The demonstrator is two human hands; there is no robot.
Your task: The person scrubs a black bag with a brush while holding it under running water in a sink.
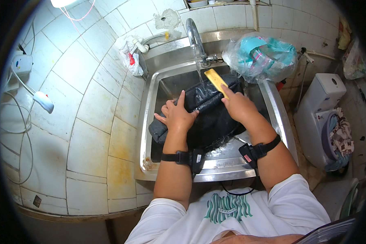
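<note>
A wet black fabric bag [213, 122] lies slantwise in the stainless steel sink [270, 100], with a rolled-looking end at the lower left. My left hand [178, 114] presses on its upper side, fingers spread apart. In my right hand [239, 102] is a flat yellow plastic tool, probably a scrubbing brush [214, 77]; its underside is hidden. The tool rests over the bag's far part, close to the falling water. Water runs from the curved metal faucet [193, 33] onto the fabric.
A clear plastic bag with turquoise packaging [262, 55] sits on the sink's back right corner. White tiled wall [88, 122] borders the left. A white plastic bag [131, 55] is by the hose. On the right stands a white appliance [312, 122] beside a laundry basket [324, 134].
</note>
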